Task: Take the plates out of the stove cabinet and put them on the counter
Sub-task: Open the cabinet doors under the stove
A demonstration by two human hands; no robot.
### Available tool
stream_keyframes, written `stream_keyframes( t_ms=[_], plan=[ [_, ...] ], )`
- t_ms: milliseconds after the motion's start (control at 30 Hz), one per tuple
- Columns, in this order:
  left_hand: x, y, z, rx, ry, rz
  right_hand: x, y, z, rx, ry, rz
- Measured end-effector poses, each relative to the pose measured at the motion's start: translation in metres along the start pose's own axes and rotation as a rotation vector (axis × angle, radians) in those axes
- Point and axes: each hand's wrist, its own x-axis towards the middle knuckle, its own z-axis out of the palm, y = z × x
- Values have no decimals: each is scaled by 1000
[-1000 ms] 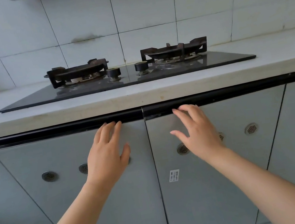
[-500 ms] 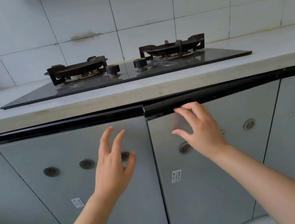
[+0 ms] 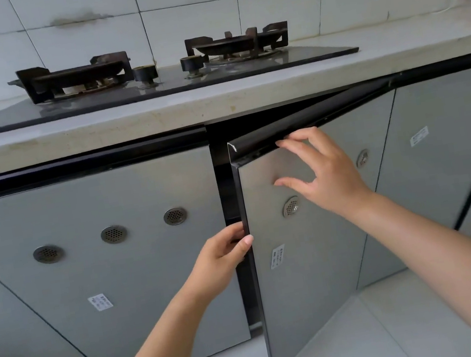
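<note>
In the head view, I had the left hand [image 3: 221,259] gripping the free edge of the right-hand cabinet door [image 3: 310,291], thumb in front and fingers [image 3: 234,231] curled behind, to swing it wider. The right hand [image 3: 325,175] was spread loose, fingertips [image 3: 284,142] touching the door's black top rail [image 3: 326,113], likely steadying it. No plates showed; the gap was dark. Under the hob [image 3: 149,91] in the worktop [image 3: 394,52] I counted two doors, the left door [image 3: 101,265] closed; above, two burners [image 3: 75,77] and two knobs [image 3: 145,73].

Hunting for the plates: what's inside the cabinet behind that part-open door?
Only a dark gap shows beside the door, which the left hand grips by its edge. No plates are visible; the door and shadow cover the inside.
</note>
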Motion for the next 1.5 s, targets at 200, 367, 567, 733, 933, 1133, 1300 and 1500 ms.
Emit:
stream_keyframes(
  t_ms=[200, 367, 567, 733, 933, 1133, 1300, 1500],
  plan=[
    [5, -7, 7, -57, -15, 39, -7, -17, -13, 80, 122, 182],
    [5, -12, 9, -143, -19, 6, 9, -40, -24, 101, 93, 269],
    [6, -13, 11, -214, -37, -7, 27, -58, -23, 66, -60, 298],
    [3, -12, 14, -207, -61, 13, 20, -63, -29, 56, -18, 307],
    [-15, -10, 41, -159, -73, 69, 7, -64, -53, 94, 55, 278],
    [-41, -1, 81, -114, -46, 90, -15, -58, -90, 170, 30, 286],
    [-61, 13, 118, -113, 16, 85, -32, -48, -125, 263, -41, 285],
    [-79, 32, 173, 20, 49, 98, -60, -34, -166, 400, -10, 349]
  ],
)
